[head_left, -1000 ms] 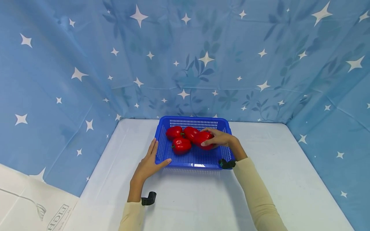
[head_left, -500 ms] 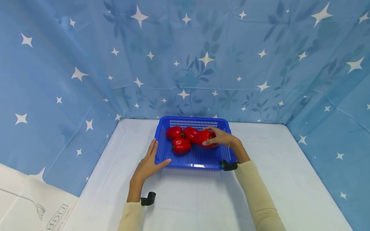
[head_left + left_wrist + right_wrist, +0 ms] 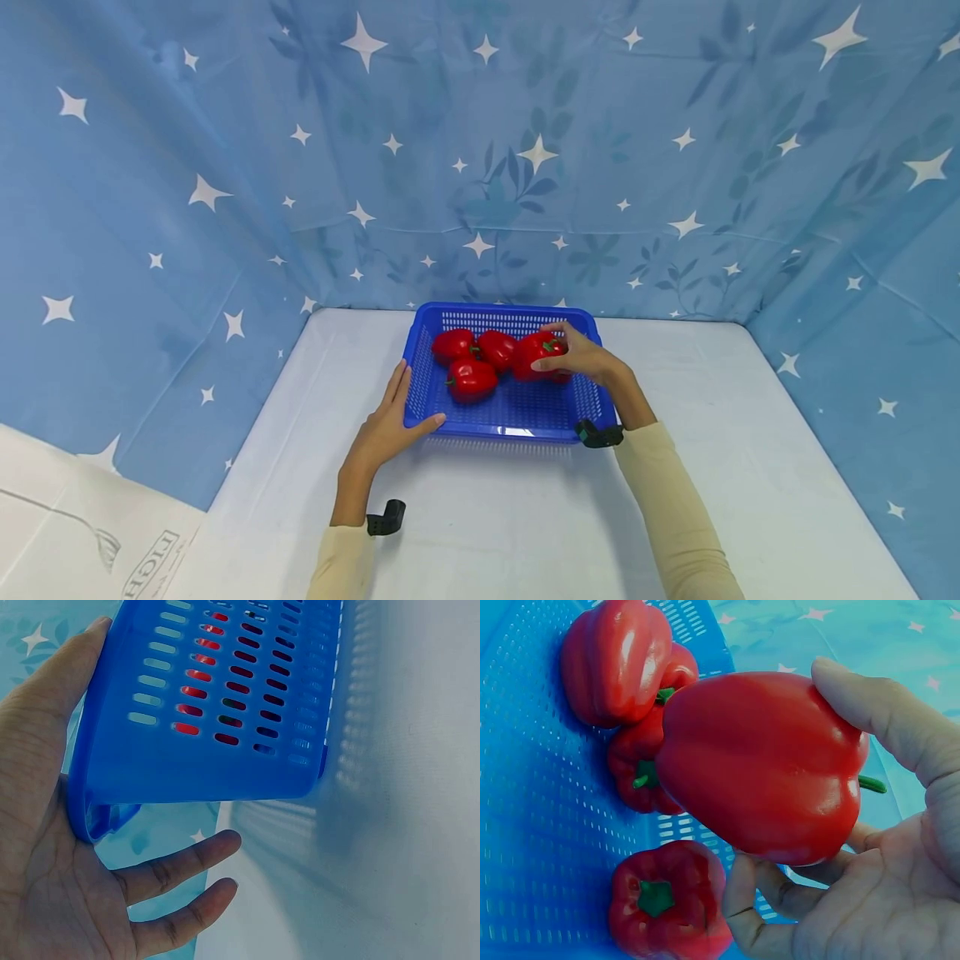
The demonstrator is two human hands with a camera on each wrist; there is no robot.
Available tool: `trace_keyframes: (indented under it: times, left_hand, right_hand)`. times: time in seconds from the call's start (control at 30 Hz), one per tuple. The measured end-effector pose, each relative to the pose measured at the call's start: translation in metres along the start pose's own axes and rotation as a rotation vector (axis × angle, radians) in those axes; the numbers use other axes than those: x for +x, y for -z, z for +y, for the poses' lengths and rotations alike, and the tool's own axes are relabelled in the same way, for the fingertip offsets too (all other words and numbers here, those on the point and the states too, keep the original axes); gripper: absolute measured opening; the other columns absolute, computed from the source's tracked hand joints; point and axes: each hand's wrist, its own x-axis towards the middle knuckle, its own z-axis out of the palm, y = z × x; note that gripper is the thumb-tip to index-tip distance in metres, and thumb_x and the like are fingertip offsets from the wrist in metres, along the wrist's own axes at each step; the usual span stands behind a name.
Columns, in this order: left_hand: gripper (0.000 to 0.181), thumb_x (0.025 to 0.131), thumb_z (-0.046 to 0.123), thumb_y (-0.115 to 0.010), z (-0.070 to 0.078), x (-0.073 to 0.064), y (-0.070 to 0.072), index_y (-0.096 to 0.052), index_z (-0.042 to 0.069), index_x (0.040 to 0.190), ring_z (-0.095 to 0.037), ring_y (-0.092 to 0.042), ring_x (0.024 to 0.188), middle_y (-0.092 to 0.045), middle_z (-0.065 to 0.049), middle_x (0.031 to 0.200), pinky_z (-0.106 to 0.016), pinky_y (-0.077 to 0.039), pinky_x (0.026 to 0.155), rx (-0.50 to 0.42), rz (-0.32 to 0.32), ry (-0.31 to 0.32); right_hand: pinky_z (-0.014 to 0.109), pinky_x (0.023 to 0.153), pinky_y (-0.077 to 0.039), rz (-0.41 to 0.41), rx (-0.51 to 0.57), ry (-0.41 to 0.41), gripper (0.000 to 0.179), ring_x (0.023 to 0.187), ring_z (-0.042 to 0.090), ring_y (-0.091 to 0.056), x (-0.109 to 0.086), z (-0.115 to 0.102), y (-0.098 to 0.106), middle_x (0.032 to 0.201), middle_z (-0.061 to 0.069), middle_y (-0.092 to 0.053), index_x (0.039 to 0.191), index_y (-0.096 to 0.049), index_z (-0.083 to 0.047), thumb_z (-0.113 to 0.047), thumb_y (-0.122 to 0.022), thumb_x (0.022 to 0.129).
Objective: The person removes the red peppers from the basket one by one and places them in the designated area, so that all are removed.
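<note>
A red bell pepper (image 3: 765,765) is held by my right hand (image 3: 588,357), its thumb on one side and fingers curled on the other. The green stem points toward the palm in the right wrist view. In the head view this pepper is over the right part of a blue plastic basket (image 3: 540,412). Other red bell peppers lie in the basket: one at back left (image 3: 453,346), one in front (image 3: 472,381), one in the middle (image 3: 497,350). Another pepper (image 3: 561,377) is partly hidden below the held one. My left hand (image 3: 384,429) rests at the basket's front left corner, fingers extended, thumb along the rim.
The basket stands on a white-covered table (image 3: 480,517) near its back edge. A blue curtain (image 3: 480,167) with white stars rises behind and at both sides. Printed white cloth (image 3: 90,525) shows at lower left. Each wrist wears a black camera mount (image 3: 386,517).
My right hand has shifted slightly right with the bell pepper, which has turned so its green stem shows more. My left hand and the basket have stayed in place.
</note>
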Motion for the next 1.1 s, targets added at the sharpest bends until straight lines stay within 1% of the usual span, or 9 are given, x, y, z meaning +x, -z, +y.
trace_keyframes:
  times: [0.1, 0.23, 0.3, 0.47, 0.6, 0.73, 0.83, 0.9, 1.1]
  left_hand:
    - [0.114, 0.076, 0.077, -0.059, 0.000, 0.000, 0.000, 0.002, 0.027, 0.158, -0.041, -0.019, 0.149, 0.012, 0.010, 0.165, -0.068, -0.035, 0.105, -0.001, 0.002, -0.002]
    - [0.114, 0.076, 0.077, -0.059, 0.000, 0.000, 0.000, 0.002, 0.027, 0.158, -0.042, -0.020, 0.148, 0.012, 0.009, 0.165, -0.068, -0.035, 0.104, 0.000, 0.001, 0.000]
    - [0.113, 0.076, 0.077, -0.058, -0.001, 0.000, -0.001, 0.002, 0.027, 0.158, -0.042, -0.020, 0.148, 0.012, 0.009, 0.165, -0.069, -0.035, 0.104, 0.002, -0.001, -0.001]
    - [0.114, 0.076, 0.078, -0.058, -0.001, -0.001, -0.001, 0.001, 0.026, 0.158, -0.041, -0.019, 0.149, 0.012, 0.010, 0.165, -0.069, -0.035, 0.104, 0.003, 0.000, -0.004]
    - [0.114, 0.076, 0.077, -0.059, -0.001, 0.000, -0.001, 0.001, 0.026, 0.158, -0.041, -0.020, 0.149, 0.011, 0.010, 0.165, -0.068, -0.035, 0.104, 0.000, 0.009, -0.008]
    - [0.113, 0.077, 0.077, -0.058, -0.001, 0.001, -0.001, 0.000, 0.025, 0.158, -0.042, -0.020, 0.148, 0.009, 0.007, 0.166, -0.069, -0.035, 0.103, 0.003, 0.014, -0.014]
    - [0.114, 0.077, 0.077, -0.058, -0.001, 0.001, -0.001, 0.001, 0.024, 0.158, -0.042, -0.019, 0.148, 0.009, 0.006, 0.166, -0.069, -0.035, 0.103, 0.005, 0.013, -0.012]
    - [0.114, 0.077, 0.077, -0.058, 0.000, 0.001, 0.000, 0.001, 0.024, 0.158, -0.042, -0.019, 0.148, 0.010, 0.007, 0.166, -0.069, -0.035, 0.103, 0.003, 0.012, -0.009]
    - [0.113, 0.076, 0.078, -0.058, -0.001, 0.000, -0.001, 0.001, 0.027, 0.158, -0.041, -0.020, 0.148, 0.011, 0.011, 0.165, -0.068, -0.036, 0.104, -0.008, 0.009, -0.009]
  right_hand:
    - [0.055, 0.103, -0.046, 0.016, -0.005, 0.014, 0.086, 0.138, 0.045, -0.037, -0.002, 0.000, 0.001, 0.149, 0.023, -0.034, 0.147, -0.026, -0.011, -0.026, -0.079, 0.081]
    - [0.055, 0.104, -0.045, 0.030, 0.022, 0.009, 0.087, 0.138, 0.045, -0.037, -0.004, 0.001, 0.002, 0.150, 0.022, -0.033, 0.150, -0.025, -0.016, -0.029, -0.078, 0.082]
    - [0.055, 0.104, -0.046, 0.038, 0.058, 0.005, 0.085, 0.137, 0.044, -0.038, -0.006, 0.001, 0.002, 0.150, 0.022, -0.033, 0.150, -0.026, -0.019, -0.028, -0.078, 0.082]
    - [0.055, 0.102, -0.047, 0.031, 0.147, 0.034, 0.080, 0.136, 0.045, -0.040, -0.009, -0.001, 0.002, 0.150, 0.021, -0.032, 0.150, -0.028, -0.020, -0.023, -0.075, 0.085]
    - [0.059, 0.099, -0.047, 0.021, 0.192, 0.055, 0.078, 0.137, 0.048, -0.037, -0.009, -0.001, 0.003, 0.152, 0.022, -0.029, 0.151, -0.027, -0.019, -0.019, -0.073, 0.087]
    - [0.061, 0.097, -0.047, 0.017, 0.224, 0.061, 0.079, 0.137, 0.051, -0.034, -0.009, -0.001, 0.003, 0.153, 0.023, -0.026, 0.152, -0.025, -0.018, -0.017, -0.072, 0.088]
    - [0.062, 0.097, -0.047, 0.016, 0.223, 0.055, 0.079, 0.138, 0.051, -0.033, -0.010, -0.001, 0.004, 0.153, 0.023, -0.026, 0.152, -0.025, -0.018, -0.017, -0.072, 0.088]
    - [0.061, 0.097, -0.047, 0.023, 0.203, 0.052, 0.080, 0.138, 0.050, -0.033, -0.010, -0.002, 0.004, 0.153, 0.023, -0.026, 0.152, -0.025, -0.019, -0.018, -0.072, 0.088]
    - [0.058, 0.098, -0.048, 0.088, 0.129, 0.042, 0.086, 0.136, 0.048, -0.036, -0.012, -0.002, 0.007, 0.150, 0.023, -0.031, 0.150, -0.021, -0.017, -0.024, -0.076, 0.084]
